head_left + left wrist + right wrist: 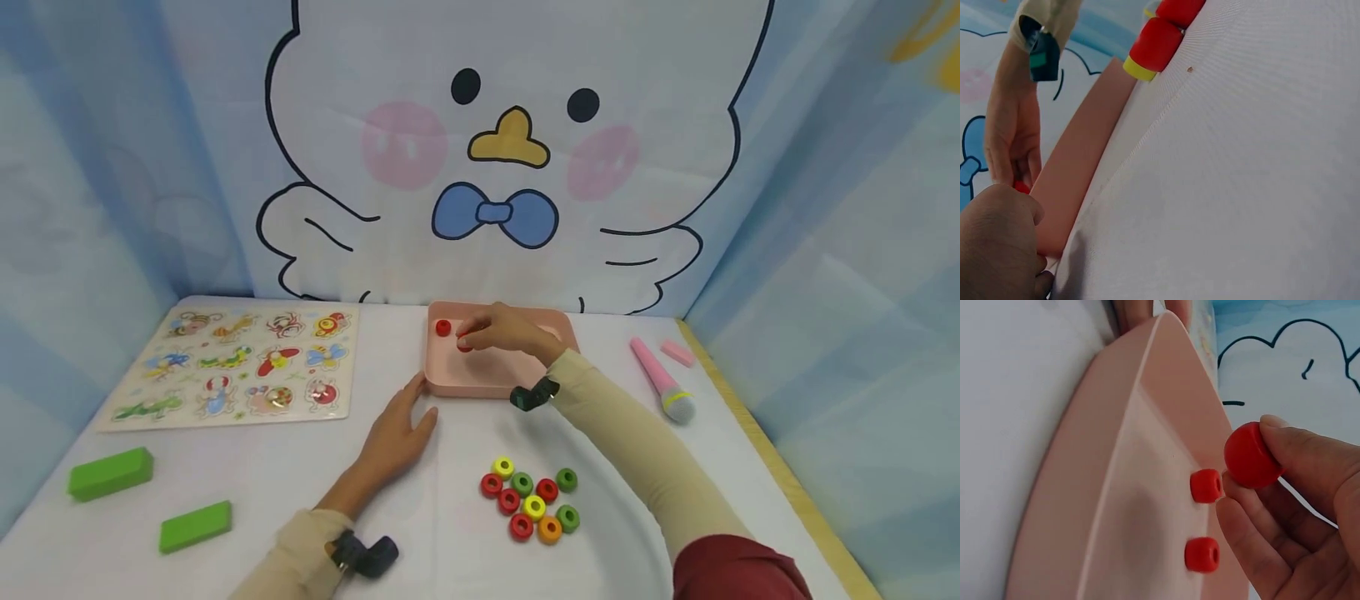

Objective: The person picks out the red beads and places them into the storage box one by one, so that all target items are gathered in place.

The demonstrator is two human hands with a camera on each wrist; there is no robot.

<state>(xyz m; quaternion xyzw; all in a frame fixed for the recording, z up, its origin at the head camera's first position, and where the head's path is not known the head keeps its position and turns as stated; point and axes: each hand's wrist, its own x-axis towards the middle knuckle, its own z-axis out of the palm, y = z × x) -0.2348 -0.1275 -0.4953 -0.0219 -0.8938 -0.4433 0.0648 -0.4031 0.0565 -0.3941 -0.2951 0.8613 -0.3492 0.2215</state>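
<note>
My right hand (506, 332) is over the pink tray (480, 392), pinching a red bead (1250, 456) between thumb and fingers. Two more red beads (1205, 485) lie on the tray floor in the right wrist view; one of them, a red ring-shaped bead (443, 327), shows plainly near the tray's left end in the head view. My left hand (395, 433) rests by the tray's near left corner, its fingertips touching the wall, fingers fairly straight and thumb apart. Up close, the left wrist view shows the back of that left hand (997, 240) beside the tray wall (1085, 150).
Several loose beads, among them an orange bead (550, 530), lie on the white table in front of the tray. An insect picture board (247, 367) and green blocks (111, 475) are at left. A pink toy microphone (660, 379) and a pink block (677, 352) lie at right.
</note>
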